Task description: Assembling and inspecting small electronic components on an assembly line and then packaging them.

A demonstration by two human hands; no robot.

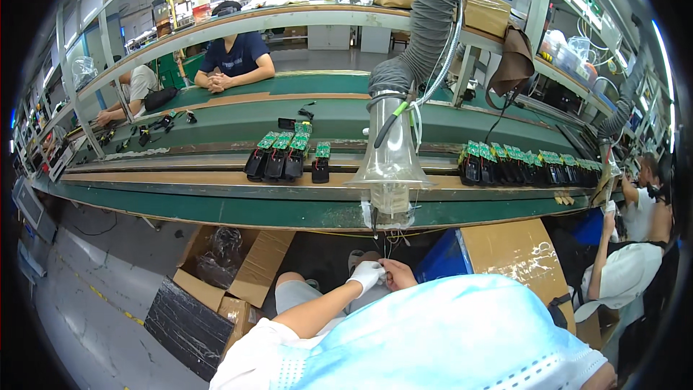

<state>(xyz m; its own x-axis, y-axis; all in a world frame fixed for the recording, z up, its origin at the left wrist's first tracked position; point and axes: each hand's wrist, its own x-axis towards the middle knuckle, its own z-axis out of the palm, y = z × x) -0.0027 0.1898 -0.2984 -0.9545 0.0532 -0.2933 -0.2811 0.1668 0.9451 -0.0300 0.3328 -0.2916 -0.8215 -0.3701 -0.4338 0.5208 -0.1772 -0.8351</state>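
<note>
My left hand, in a white glove, and my bare right hand meet over my lap, just below the front edge of the bench. Both have their fingers closed, fingertips almost touching. What is pinched between them is too small to make out. Thin pale wires hang from the bench edge just above the hands. Over that spot on the bench, a clear funnel-shaped hood ends a grey ribbed duct. Black units with green circuit boards stand left of the hood.
More black units with green boards line the bench at right. An opened cardboard box sits on the floor at left; a blue bin and cardboard are at right. Co-workers sit across the bench and at far right.
</note>
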